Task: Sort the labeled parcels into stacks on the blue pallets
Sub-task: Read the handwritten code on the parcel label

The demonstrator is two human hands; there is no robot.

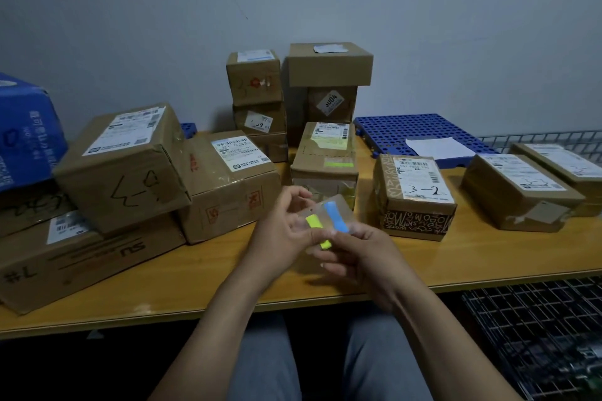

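Both of my hands hold a small clear plastic card (338,208) carrying a yellow sticker strip (319,229) and a blue sticker strip (337,216), above the wooden table's front middle. My left hand (283,231) pinches at the card's left side near the yellow strip. My right hand (355,254) grips its lower right edge. Labeled cardboard parcels stand around: one marked "3-2" (415,195) at right, one with a yellow-green label (325,153) behind the card. A blue pallet (391,132) lies at the back right.
A stack of several boxes (257,101) stands against the wall. Large boxes (123,166) crowd the left, with a blue carton (26,130) at far left. Two flat parcels (518,192) lie at right. A sheet of white paper (436,146) lies on the pallet. Wire baskets (534,329) sit at lower right.
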